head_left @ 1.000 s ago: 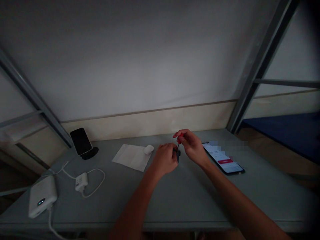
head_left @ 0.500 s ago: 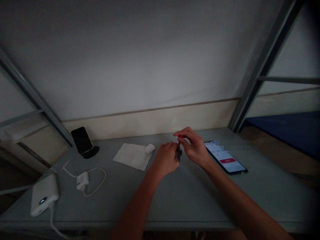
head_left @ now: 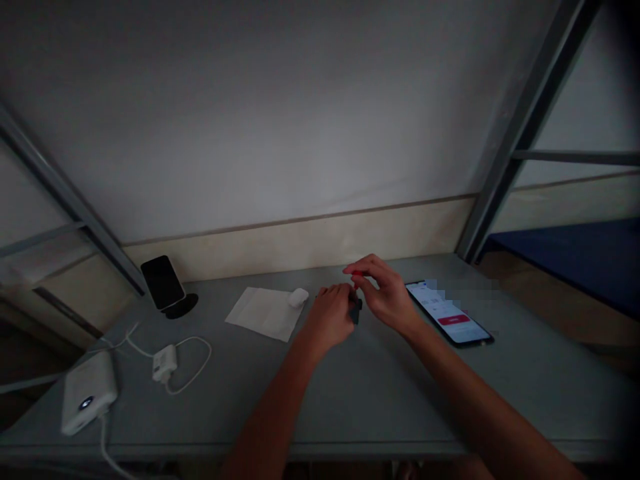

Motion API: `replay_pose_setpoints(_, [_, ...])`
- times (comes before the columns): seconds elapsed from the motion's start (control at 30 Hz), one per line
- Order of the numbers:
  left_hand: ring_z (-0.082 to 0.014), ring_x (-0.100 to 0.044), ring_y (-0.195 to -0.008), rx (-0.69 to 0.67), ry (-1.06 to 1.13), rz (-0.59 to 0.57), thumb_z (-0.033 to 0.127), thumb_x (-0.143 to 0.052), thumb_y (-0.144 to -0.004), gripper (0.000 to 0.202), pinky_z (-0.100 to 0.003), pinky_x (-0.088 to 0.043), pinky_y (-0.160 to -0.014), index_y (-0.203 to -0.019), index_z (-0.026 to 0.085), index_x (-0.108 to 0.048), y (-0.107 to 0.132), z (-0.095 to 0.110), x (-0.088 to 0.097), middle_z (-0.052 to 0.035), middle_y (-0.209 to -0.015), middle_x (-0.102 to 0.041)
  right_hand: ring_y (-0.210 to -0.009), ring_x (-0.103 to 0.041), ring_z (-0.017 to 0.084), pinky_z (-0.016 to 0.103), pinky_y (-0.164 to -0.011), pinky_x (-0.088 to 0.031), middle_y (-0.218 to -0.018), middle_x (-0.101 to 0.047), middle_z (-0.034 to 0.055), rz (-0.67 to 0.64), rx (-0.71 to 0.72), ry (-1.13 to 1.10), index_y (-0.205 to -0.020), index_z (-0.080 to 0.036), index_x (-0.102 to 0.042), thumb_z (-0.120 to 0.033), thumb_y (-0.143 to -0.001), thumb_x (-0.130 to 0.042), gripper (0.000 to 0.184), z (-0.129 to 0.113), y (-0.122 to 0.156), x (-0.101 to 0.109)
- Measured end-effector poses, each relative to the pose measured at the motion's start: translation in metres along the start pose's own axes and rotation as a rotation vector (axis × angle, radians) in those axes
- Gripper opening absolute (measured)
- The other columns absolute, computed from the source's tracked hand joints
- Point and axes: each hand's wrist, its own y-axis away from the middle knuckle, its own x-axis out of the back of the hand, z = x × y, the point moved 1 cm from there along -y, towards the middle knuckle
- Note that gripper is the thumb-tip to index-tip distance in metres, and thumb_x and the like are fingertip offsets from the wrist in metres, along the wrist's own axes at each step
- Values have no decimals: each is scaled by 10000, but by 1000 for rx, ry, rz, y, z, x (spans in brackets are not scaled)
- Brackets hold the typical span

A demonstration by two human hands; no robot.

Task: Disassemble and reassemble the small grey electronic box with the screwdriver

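Observation:
Both my hands meet over the middle of a grey table (head_left: 380,393). My left hand (head_left: 331,317) is curled shut round a small dark object (head_left: 355,311) that pokes out at its right side. My right hand (head_left: 383,291) pinches a small red-handled tool (head_left: 355,277) between thumb and fingertips, right above the dark object. The tool's tip is hidden between the hands. The light is dim.
A lit phone (head_left: 449,312) lies flat just right of my right hand. Left of my hands lie a white paper (head_left: 263,312) and a small white case (head_left: 298,297). Further left stand a dark phone on a stand (head_left: 164,285), a white charger with cable (head_left: 165,363) and a power bank (head_left: 89,400).
My right hand has dropped a little and closed in on the left, so less of the red tool shows. The view shifted slightly.

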Motion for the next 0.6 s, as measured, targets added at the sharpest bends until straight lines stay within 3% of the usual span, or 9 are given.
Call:
replay_pose_setpoints(0.2, [-228,-640,-1041,19,106,-20,91,-518,-901,147,-366,-460,-942,-1001,190,-560,-1,-1,4,-73,-1048,-689,-764,-626,175,336,-727,-514,-873,-676,37,-25,-174,-119,-1005,-222,-700,-207,-926,-521,196,11,1,-2])
replay_pose_setpoints(0.33, [-225,-636,-1049,-1,118,-28,79,-531,-892,174,-365,-451,-954,-1022,187,-572,-1,0,4,-79,-1067,-687,-747,-611,164,326,-724,-506,-833,-668,28,-62,-182,-181,-926,-200,-654,-215,-937,-493,162,13,-1,1])
replay_pose_setpoints(0.47, [-224,-634,-1048,-12,113,-4,65,-529,-879,185,-356,-456,-943,-1015,184,-571,0,0,5,-78,-1069,-685,-808,-636,174,343,-783,-509,-886,-691,38,-100,-161,-181,-941,-202,-656,-237,-961,-483,178,12,-1,3])
replay_pose_setpoints(0.6, [-237,-636,-1046,16,84,-1,82,-532,-883,142,-366,-462,-944,-974,184,-569,-1,-1,3,-82,-1034,-689,-979,-655,207,371,-867,-513,-1069,-707,68,-94,-142,-155,-994,-223,-663,-269,-962,-516,157,6,0,1])
